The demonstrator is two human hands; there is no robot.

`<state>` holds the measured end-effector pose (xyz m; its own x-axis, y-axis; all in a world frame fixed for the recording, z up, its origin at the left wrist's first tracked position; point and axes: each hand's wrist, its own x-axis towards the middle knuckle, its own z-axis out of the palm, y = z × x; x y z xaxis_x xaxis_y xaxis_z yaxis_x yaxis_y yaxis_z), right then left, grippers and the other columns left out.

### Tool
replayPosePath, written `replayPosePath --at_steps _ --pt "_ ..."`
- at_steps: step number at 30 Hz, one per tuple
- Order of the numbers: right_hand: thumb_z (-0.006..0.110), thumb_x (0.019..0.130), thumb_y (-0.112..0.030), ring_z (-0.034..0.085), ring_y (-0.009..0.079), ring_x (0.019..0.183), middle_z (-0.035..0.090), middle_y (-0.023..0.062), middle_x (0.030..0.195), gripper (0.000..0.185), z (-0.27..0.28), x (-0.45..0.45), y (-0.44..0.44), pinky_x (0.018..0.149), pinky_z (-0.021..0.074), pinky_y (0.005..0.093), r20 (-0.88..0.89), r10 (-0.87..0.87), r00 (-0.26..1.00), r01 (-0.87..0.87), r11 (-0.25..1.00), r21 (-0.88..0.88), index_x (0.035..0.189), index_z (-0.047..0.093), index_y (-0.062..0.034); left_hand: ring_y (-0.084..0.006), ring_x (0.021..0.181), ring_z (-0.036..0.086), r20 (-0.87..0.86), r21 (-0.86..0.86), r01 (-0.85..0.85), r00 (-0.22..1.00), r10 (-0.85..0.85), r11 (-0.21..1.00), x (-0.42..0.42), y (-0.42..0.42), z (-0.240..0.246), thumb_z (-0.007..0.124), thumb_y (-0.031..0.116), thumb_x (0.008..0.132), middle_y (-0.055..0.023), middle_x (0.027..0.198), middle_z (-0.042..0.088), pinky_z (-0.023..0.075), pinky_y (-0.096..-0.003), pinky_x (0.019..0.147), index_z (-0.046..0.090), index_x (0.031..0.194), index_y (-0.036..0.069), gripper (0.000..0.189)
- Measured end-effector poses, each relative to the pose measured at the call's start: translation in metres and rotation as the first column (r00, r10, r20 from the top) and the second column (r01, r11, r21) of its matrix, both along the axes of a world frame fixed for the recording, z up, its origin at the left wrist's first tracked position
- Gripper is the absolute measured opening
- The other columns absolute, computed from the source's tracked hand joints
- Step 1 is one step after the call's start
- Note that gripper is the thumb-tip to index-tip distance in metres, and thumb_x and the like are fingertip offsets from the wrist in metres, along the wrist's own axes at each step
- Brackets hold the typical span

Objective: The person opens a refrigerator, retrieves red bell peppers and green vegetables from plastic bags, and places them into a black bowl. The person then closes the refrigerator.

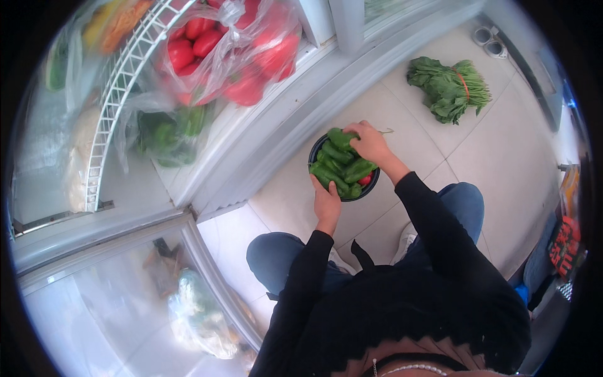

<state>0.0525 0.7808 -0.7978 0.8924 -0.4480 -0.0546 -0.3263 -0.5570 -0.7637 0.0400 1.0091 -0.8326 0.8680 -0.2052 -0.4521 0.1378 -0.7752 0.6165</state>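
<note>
A round dark basket [311, 153] on the tiled floor before me is heaped with long green peppers [332, 163]. A bit of a red vegetable [365, 180] shows among them at the right side. My right hand [371, 143] has its fingers around a green pepper [341, 138] at the far edge of the heap. Past those fingers a thin stem [387, 131] sticks out. At the near left side, my left hand [327, 203] touches a pepper and the basket's edge with thumb and fingers; whether it grips either is hidden.
Leafy greens [438, 89] tied with a red band lie on the floor at upper right. Left of me, a glass-door refrigerator stands open, its door [198, 249] low at left. On its white wire shelf [110, 108] and beside it are bagged vegetables, including red ones [193, 45].
</note>
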Motion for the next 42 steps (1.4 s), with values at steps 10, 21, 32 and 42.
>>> replayPosePath --at_steps 10,21,32,42 --pt "0.073 0.088 -0.036 0.063 0.0325 0.118 0.069 0.0119 0.117 0.036 -0.013 0.021 0.001 0.1 0.0447 0.0529 -0.331 0.162 0.93 -0.238 0.95 -0.203 0.119 0.072 -0.0187 -0.0427 0.114 0.068 -0.125 -0.343 -0.158 0.985 0.122 0.926 -0.009 0.014 -0.03 0.066 0.02 0.1 -0.0316 0.135 0.062 0.0533 -0.0463 0.096 0.012 0.166 0.003 0.087" --pt "0.067 0.097 -0.015 0.066 0.0365 0.107 0.069 0.0137 0.114 0.023 0.118 0.036 0.03 0.09 0.052 0.0469 0.266 0.043 0.963 -0.016 0.994 -0.105 0.119 0.07 -0.0079 -0.0374 0.125 0.064 -0.257 -0.322 -0.324 0.934 0.247 0.89 0.005 0.016 -0.034 0.068 0.025 0.099 -0.0319 0.143 0.056 0.0508 -0.0435 0.102 0.014 0.163 -0.006 0.089" --pt "0.059 0.091 -0.003 0.066 0.0352 0.115 0.067 0.0197 0.122 0.027 0.301 0.225 0.059 0.095 0.0541 0.0447 0.268 0.578 0.771 -0.172 0.594 -0.786 0.116 0.069 0.0014 -0.0355 0.131 0.052 0.18 -0.534 -0.13 0.948 0.263 0.835 0.014 0.004 0.052 0.068 0.013 0.098 -0.0255 0.151 0.037 0.0508 -0.0433 0.104 0.029 0.159 -0.001 0.073" --pt "0.077 0.082 -0.061 0.072 0.0425 0.102 0.076 0.0212 0.103 0.06 0.284 0.309 0.081 0.088 0.0574 0.0519 0.258 0.426 0.867 -0.139 0.704 -0.696 0.102 0.076 -0.0042 -0.0322 0.128 0.056 0.192 -0.624 -0.027 0.964 0.187 0.781 0.02 0.001 0.075 0.063 0.007 0.1 -0.0249 0.153 0.036 0.0569 -0.038 0.1 0.041 0.151 0.002 0.056"
